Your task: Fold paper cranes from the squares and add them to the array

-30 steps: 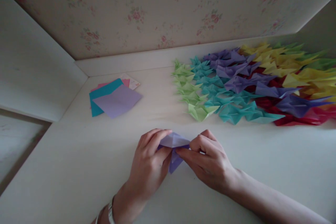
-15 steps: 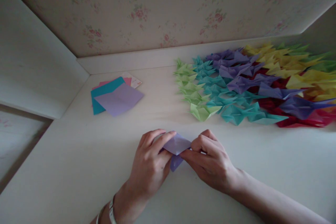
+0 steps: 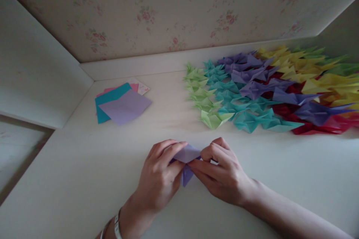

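A partly folded sheet of purple origami paper is held between my two hands, just above the white table. My left hand grips its left side, fingers on top and thumb underneath. On the right side, my right hand pinches the edge between thumb and curled fingers. A darker purple flap of the paper points down towards me between the hands. The fingers hide both side corners of the paper.
Flat sheets lie at the back left: purple paper over teal paper, with pink paper and a white card behind. Rows of folded paper pieces fill the back right, including green, teal, purple, yellow and red ones. A flowered wall stands behind.
The upper layer of the purple paper has tilted and its near flap reaches slightly lower. Both hands keep their hold. The whole view has shifted a little.
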### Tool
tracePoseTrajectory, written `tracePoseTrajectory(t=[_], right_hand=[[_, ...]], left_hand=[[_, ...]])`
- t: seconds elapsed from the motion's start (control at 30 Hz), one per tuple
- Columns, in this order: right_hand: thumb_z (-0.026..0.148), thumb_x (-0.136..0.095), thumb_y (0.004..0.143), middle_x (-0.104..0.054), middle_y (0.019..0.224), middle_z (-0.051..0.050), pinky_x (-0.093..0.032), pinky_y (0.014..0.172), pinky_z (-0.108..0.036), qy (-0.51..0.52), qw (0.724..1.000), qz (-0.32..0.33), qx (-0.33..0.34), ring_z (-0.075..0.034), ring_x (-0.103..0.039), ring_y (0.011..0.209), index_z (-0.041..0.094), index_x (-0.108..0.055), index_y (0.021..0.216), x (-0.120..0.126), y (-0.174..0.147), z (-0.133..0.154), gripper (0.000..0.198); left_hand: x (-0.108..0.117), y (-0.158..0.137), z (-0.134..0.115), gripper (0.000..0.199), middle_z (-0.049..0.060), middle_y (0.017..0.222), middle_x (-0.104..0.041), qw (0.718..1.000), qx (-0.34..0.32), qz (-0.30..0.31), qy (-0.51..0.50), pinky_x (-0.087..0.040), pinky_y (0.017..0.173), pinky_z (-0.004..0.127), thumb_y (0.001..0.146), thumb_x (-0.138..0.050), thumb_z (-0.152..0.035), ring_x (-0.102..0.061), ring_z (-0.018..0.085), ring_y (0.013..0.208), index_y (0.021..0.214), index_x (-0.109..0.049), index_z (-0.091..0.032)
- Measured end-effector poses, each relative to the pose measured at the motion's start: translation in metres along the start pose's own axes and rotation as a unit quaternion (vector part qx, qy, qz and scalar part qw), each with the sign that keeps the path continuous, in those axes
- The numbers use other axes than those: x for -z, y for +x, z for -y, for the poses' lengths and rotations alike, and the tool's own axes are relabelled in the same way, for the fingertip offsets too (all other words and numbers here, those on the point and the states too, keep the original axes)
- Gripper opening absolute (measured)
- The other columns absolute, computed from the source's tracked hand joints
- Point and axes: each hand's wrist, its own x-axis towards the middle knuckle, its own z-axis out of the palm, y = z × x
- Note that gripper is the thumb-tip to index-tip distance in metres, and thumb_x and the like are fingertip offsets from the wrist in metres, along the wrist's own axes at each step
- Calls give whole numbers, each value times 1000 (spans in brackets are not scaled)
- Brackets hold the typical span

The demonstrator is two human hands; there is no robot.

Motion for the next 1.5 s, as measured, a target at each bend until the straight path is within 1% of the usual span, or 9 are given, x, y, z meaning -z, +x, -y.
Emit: tracePoseTrajectory(t=[0.2, 0.47, 0.73, 0.9, 1.07, 1.2, 1.33, 1.43, 1.5], right_hand=[[6, -65, 88, -54, 58, 5, -33, 65, -31, -11, 1000, -23, -8, -10, -43, 53, 18, -55, 67, -5, -3, 8, 26], [10, -61, 93, -53, 57, 5, -34, 67, -31, 24, 1000, -15, 9, -10, -45, 54, 18, -53, 73, -9, -9, 10, 23], [8, -59, 92, -55, 54, 6, -32, 65, -32, 27, 998, 6, 53, -10, -45, 53, 17, -57, 71, -7, -4, 14, 24], [9, -69, 86, -63, 65, 3, -35, 64, -34, -6, 995, -10, 102, -12, -50, 60, 19, -70, 88, 1, 0, 12, 10], [12, -75, 81, -62, 93, -8, -47, 76, -40, 3, 999, -44, 20, -21, -58, 82, 20, -70, 101, 5, -1, 1, 22], [5, -67, 85, -59, 117, -14, -51, 88, -43, 42, 999, -22, -14, -26, -60, 106, 19, -70, 98, 4, 0, -10, 19], [3, -61, 90, -70, 108, -10, -56, 85, -33, 98, 995, 8, -18, -20, -67, 98, 18, -67, 103, 4, 1, -15, 21], [0, -60, 89, -74, 101, -8, -58, 80, -28, 130, 990, -29, -42, -17, -71, 91, 20, -65, 104, 5, 1, -14, 25], [0, -64, 87, -74, 97, -6, -58, 77, -27, 153, 983, -67, -78, -16, -72, 87, 21, -64, 105, 6, 1, -12, 28]], left_hand=[[2, 1, 0, 19, 11, 112, -74, 1000, -12, -10, -6, -57, 88, 44, 87, -62, -6, -61, 29, 104, 102, -73, -13], [2, 4, -2, 18, 8, 108, -76, 1000, -9, -18, 7, -56, 86, 41, 92, -58, -12, -62, 27, 99, 102, -72, -15], [-1, 3, -1, 19, 9, 105, -77, 1000, -12, -12, 16, -57, 83, 43, 90, -57, -7, -64, 28, 97, 87, -73, -15], [0, 2, 1, 19, 10, 106, -76, 1000, 13, -3, -4, -57, 86, 44, 87, -59, -5, -63, 28, 99, 79, -73, -16], [1, 1, 5, 20, 10, 109, -72, 997, 48, -15, -57, -56, 91, 39, 85, -63, -2, -62, 26, 104, 92, -75, -16], [2, 3, 4, 22, 9, 109, -72, 994, 56, -39, -85, -57, 88, 34, 85, -63, 0, -64, 23, 103, 89, -76, -18], [6, 4, 2, 24, 8, 112, -70, 985, 90, -50, -139, -56, 88, 29, 86, -62, 0, -68, 19, 100, 93, -75, -20], [10, 3, -2, 23, 5, 115, -69, 968, 131, -66, -202, -56, 89, 29, 86, -64, -2, -68, 18, 104, 95, -70, -23], [12, 2, -4, 23, 4, 115, -68, 941, 178, -86, -273, -58, 83, 28, 86, -65, -4, -68, 18, 104, 96, -62, -25]])
